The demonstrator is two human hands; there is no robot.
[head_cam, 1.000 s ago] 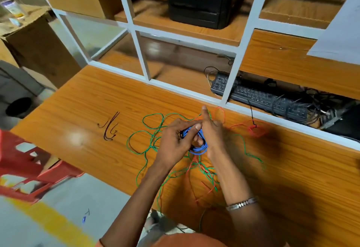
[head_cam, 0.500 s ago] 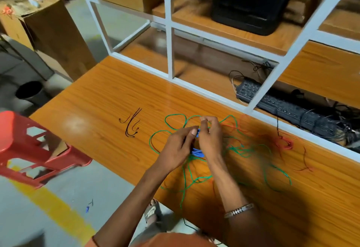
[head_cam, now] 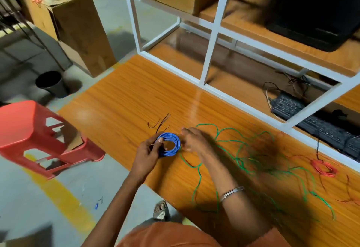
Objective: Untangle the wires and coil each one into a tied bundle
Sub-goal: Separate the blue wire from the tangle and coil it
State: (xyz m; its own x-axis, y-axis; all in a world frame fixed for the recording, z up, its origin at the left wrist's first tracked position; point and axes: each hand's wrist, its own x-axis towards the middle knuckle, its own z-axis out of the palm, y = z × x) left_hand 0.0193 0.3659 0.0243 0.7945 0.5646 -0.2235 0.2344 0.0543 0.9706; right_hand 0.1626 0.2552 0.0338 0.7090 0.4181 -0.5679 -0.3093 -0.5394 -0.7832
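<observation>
A coiled blue wire (head_cam: 171, 143) sits just above the orange table (head_cam: 124, 100), near its front edge. My left hand (head_cam: 149, 150) grips the coil's left side, thumb over the loops. Just to the coil's right is my right hand (head_cam: 194, 139), blurred, its fingers spread and holding nothing that I can see. A loose green wire (head_cam: 245, 157) sprawls in tangled loops across the table to the right. A small red wire coil (head_cam: 323, 168) lies further right, with stray red strands near it. Thin black tie strips (head_cam: 159, 123) lie on the table just behind the blue coil.
A white-framed shelf (head_cam: 209, 52) stands along the table's back, with a black keyboard (head_cam: 311, 124) and cables under it and a black box (head_cam: 315, 9) above. On the floor to the left are a red stool (head_cam: 29, 130), a black bin (head_cam: 51, 84) and a cardboard box (head_cam: 78, 32).
The view has swung left and down. My right hand has come off the blue coil and opened beside it; my left hand still holds the coil, now seen as a full ring.
</observation>
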